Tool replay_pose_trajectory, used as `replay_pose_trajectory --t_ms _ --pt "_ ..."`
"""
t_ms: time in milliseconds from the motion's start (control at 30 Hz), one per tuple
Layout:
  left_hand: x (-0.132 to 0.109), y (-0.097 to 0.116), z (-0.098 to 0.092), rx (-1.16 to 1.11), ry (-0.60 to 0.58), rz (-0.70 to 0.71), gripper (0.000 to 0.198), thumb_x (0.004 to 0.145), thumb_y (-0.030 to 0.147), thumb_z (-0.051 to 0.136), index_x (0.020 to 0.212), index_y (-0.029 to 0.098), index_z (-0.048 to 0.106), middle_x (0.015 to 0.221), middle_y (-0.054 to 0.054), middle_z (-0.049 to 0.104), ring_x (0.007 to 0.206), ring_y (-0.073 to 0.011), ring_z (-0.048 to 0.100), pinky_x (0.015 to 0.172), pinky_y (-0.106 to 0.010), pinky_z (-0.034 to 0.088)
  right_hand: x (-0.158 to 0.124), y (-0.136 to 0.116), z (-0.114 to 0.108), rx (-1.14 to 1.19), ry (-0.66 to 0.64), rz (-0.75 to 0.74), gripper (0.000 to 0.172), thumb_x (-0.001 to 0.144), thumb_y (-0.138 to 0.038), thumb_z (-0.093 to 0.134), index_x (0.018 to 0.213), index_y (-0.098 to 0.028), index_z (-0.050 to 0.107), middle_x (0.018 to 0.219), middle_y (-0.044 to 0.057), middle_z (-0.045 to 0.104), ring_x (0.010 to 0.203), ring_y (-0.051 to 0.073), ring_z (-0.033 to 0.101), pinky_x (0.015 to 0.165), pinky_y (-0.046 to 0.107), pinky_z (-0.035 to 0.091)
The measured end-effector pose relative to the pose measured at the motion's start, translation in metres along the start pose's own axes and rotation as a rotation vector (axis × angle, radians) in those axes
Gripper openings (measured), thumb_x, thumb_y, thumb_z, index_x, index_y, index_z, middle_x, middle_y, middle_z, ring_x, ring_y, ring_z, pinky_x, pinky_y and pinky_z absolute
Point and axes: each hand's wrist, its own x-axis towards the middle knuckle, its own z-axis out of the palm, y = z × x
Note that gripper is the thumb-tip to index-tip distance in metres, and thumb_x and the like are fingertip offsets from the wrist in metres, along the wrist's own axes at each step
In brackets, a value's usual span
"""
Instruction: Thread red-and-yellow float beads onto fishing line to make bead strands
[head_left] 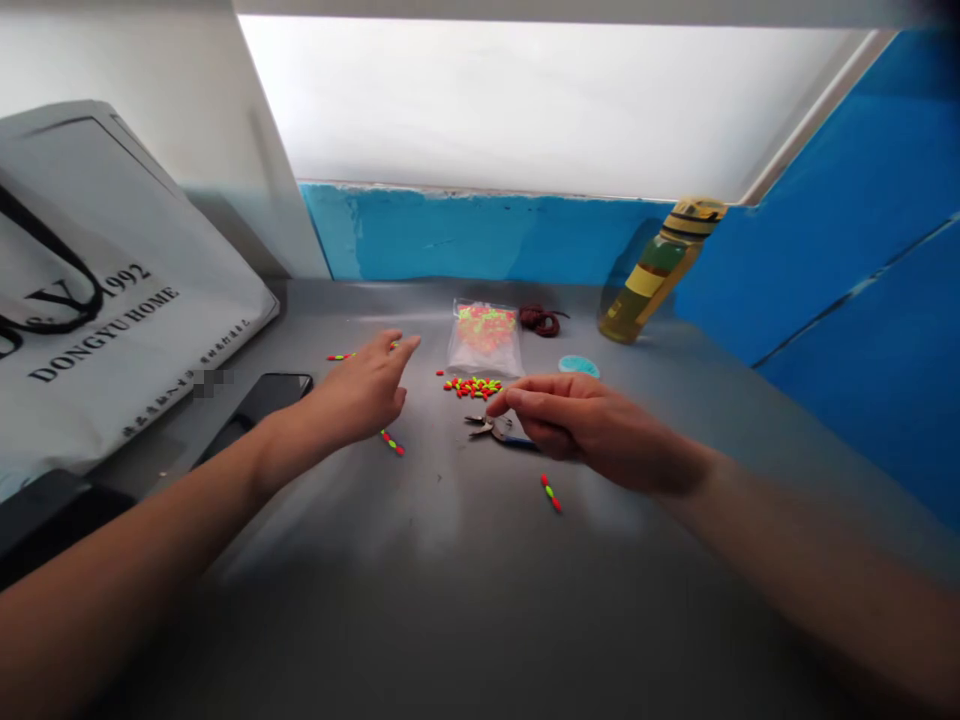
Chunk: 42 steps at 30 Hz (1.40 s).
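My left hand hovers over the grey table with its fingers stretched out, holding nothing. Beneath and beside it lie short rows of red and yellow-green beads, one row just below the palm and another row partly hidden behind the hand. The thumb and forefinger of my right hand are pinched together; whatever is between them is too small to make out. Under those fingertips are pliers with open jaws, their handles partly covered. A pile of loose beads sits between my hands, and a third row lies nearer me.
Behind the pile stands a clear bag of beads, beside dark red cord and a round turquoise item. A bottle leans at back right. On the left are a phone and a large white bag.
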Motion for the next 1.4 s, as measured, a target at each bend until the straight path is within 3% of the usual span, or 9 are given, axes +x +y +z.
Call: replay_pose_trajectory --t_ms 67,167,300,500,633,833,1000,1167,1400 --pt "-0.010 0.017 -0.016 -0.080 0.003 0.042 0.067 0.087 0.016 0.047 0.153 0.014 0.035 0.148 -0.016 0.047 0.126 -0.0287 0.055 0.104 -0.041 0.043 0.001 0.000 0.000 -0.019 0.038 0.021 0.029 0.094 -0.041 0.059 0.098 -0.013 0.069 0.057 -0.008 0.035 0.048 0.007 0.021 0.045 0.025 0.013" --pt "-0.027 0.047 -0.030 -0.299 0.008 0.171 0.052 0.091 0.025 0.051 0.142 0.019 0.051 0.119 -0.010 0.067 0.101 -0.0230 0.066 0.094 -0.037 0.048 0.002 0.003 -0.002 -0.056 0.037 0.036 0.028 0.094 -0.040 0.059 0.093 -0.014 0.068 0.056 -0.008 0.032 0.048 0.007 0.019 0.044 0.026 0.012" --pt "-0.034 0.070 -0.016 -0.642 -0.091 0.228 0.041 0.090 0.032 0.060 0.129 0.019 0.061 0.092 -0.005 0.072 0.071 -0.0149 0.064 0.070 -0.029 0.050 0.003 0.007 -0.003 -0.119 -0.088 0.009 0.030 0.091 -0.042 0.062 0.078 -0.015 0.064 0.057 -0.007 0.034 0.051 0.008 0.021 0.046 0.026 0.014" --pt "-0.016 0.052 -0.005 -0.815 -0.248 0.031 0.023 0.085 0.039 0.065 0.083 0.017 0.069 0.064 -0.001 0.063 0.054 -0.0116 0.054 0.049 -0.024 0.040 0.002 0.006 0.000 -0.271 -0.027 0.017 0.032 0.091 -0.044 0.061 0.080 -0.015 0.068 0.057 -0.006 0.038 0.051 0.008 0.026 0.046 0.026 0.016" --pt "-0.002 0.028 -0.015 -0.779 -0.148 -0.074 0.021 0.082 0.036 0.066 0.073 0.017 0.067 0.061 -0.002 0.062 0.052 -0.0120 0.053 0.049 -0.025 0.039 0.002 0.007 -0.006 -0.204 -0.119 0.067 0.031 0.092 -0.042 0.061 0.092 -0.014 0.074 0.054 -0.006 0.041 0.048 0.007 0.028 0.045 0.024 0.019" --pt "0.012 -0.008 0.000 -0.469 -0.028 -0.116 0.022 0.083 0.039 0.065 0.076 0.019 0.073 0.072 -0.004 0.070 0.063 -0.0157 0.057 0.055 -0.027 0.036 0.011 0.021 -0.020 -0.095 -0.392 0.051 0.026 0.090 -0.039 0.067 0.091 -0.015 0.077 0.082 0.004 0.073 0.076 0.013 0.064 0.073 0.026 0.048" --pt "0.014 -0.025 0.012 -0.122 -0.035 -0.135 0.027 0.089 0.039 0.057 0.095 0.022 0.078 0.111 -0.009 0.073 0.091 -0.0269 0.066 0.070 -0.033 0.044 0.025 0.044 -0.030 0.072 -0.404 0.143 0.036 0.090 -0.047 0.067 0.097 -0.012 0.075 0.093 0.009 0.076 0.085 0.014 0.069 0.083 0.029 0.051" --pt "-0.004 0.001 -0.006 0.101 -0.041 -0.134 0.065 0.087 0.017 0.046 0.152 0.023 0.039 0.154 -0.014 0.043 0.099 -0.0319 0.067 0.079 -0.040 0.050 0.030 0.052 -0.030 0.223 -0.380 0.207 0.038 0.096 -0.043 0.061 0.110 -0.009 0.069 0.090 0.010 0.074 0.076 0.013 0.069 0.073 0.026 0.052" --pt "-0.043 0.077 0.015 -0.046 0.282 0.576 0.025 0.093 0.016 0.046 0.101 0.023 0.069 0.104 -0.006 0.071 0.084 -0.0192 0.068 0.073 -0.031 0.052 0.030 0.050 -0.023 0.289 -0.290 0.224 0.028 0.101 -0.035 0.052 0.104 -0.012 0.067 0.097 0.009 0.072 0.088 0.015 0.068 0.083 0.028 0.054"
